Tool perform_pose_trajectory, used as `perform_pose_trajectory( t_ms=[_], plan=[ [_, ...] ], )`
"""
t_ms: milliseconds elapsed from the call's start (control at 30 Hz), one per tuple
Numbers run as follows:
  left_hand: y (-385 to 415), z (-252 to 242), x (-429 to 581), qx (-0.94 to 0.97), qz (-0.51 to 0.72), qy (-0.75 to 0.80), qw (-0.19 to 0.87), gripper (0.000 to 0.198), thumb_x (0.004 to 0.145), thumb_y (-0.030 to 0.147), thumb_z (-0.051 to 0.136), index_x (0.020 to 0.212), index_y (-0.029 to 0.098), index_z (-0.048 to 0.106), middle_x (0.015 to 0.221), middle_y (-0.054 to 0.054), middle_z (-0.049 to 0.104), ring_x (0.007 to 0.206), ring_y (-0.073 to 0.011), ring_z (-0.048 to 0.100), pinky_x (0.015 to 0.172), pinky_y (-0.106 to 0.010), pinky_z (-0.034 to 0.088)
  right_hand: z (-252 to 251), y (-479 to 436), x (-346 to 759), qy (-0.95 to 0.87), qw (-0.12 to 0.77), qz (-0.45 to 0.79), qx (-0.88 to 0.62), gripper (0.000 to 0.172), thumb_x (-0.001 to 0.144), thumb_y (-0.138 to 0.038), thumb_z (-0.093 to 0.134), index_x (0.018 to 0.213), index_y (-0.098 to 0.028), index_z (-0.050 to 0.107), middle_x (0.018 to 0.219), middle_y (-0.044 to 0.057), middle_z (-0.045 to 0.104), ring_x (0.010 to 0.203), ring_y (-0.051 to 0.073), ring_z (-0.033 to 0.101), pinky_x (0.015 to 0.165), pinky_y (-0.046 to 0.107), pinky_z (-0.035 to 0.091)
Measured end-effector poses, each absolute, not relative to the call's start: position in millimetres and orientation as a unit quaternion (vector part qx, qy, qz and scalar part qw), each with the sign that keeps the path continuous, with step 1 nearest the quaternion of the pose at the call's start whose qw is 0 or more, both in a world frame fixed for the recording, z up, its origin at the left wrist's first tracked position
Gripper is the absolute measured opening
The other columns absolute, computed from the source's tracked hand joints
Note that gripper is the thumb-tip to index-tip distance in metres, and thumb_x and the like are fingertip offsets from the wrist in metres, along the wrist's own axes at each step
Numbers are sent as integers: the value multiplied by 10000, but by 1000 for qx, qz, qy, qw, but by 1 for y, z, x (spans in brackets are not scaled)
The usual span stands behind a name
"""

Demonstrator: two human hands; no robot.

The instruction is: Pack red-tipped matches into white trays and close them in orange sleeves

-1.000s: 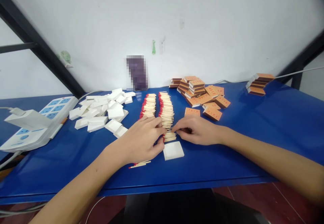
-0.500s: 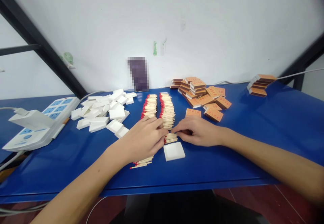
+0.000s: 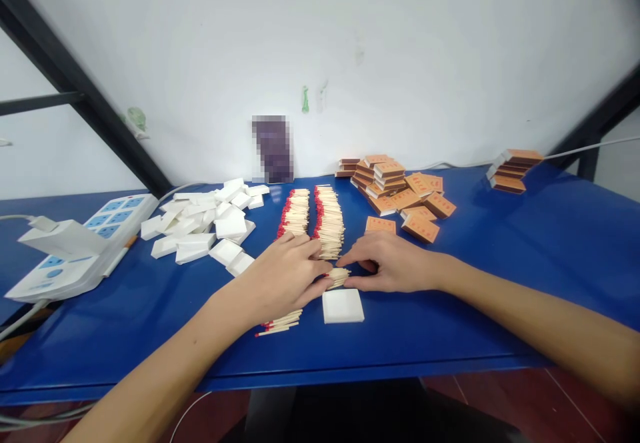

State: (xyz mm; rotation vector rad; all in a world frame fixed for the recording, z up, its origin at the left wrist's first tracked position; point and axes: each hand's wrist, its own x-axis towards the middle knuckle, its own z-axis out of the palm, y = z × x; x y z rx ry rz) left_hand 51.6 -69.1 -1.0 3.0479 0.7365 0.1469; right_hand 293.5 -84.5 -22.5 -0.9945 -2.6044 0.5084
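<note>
- In the head view, your left hand (image 3: 283,273) crosses over the left row of matches (image 3: 295,213), thumb and forefinger closed at the red-headed end of a small bundle of matches (image 3: 339,277).
- Your right hand (image 3: 395,263) meets it from the other side, forefinger and thumb grasping around the plain ends; you have the bundle between both hands. Your other fingers are curled, and their undersides are hidden.
- That bundle lies just beyond a white matchbox tray (image 3: 343,306) and apart from the right row of matches (image 3: 330,223) behind it.
- The step in hand looks like squaring up and gripping a portion parted from that row. From here, the next move seems to call for even pressure from both sides, so that no stick slips out or turns crosswise.
- To your left you have a heap of white trays (image 3: 230,223), with a power strip (image 3: 117,213) beyond it.
- To your right lies a pile of orange matchbox sleeves (image 3: 407,197), with one sleeve (image 3: 381,225) nearer you and a separate stack of matchboxes (image 3: 515,169) farther right on the blue table (image 3: 425,336).
</note>
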Motion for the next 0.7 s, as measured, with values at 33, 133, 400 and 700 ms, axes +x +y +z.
perform_pose_trajectory(
  t_ms=[33,133,400,700],
  plan=[
    [-69,-2,52,971,51,233,-3,314,1038,389,479,1053,225,747,892,-34,613,874,-192,576,807,-345,405,-23,-85,294,-907,155,179,-347,312,961,-420,610,1058,-169,767,636,1,599,598,132,527,608,257,358],
    [-67,-5,53,972,61,228,-14,337,1043,399,472,1022,220,757,884,-32,627,863,-184,579,809,-339,409,-24,-85,293,-905,158,182,-349,261,959,-366,616,1059,-184,775,630,-1,610,599,130,530,610,255,353],
    [-70,-2,54,973,49,227,-20,305,1014,407,530,963,197,746,882,-44,648,882,-208,588,829,-354,412,-28,-86,290,-900,176,173,-359,200,946,-288,619,1010,-182,775,633,-3,625,610,136,534,629,267,359],
    [-73,-1,58,965,50,258,17,246,1016,314,518,975,234,747,872,-32,669,869,-211,610,831,-366,427,-29,-87,287,-898,183,166,-364,184,958,-281,605,960,-171,752,649,0,611,617,134,518,637,262,358]
  ],
)
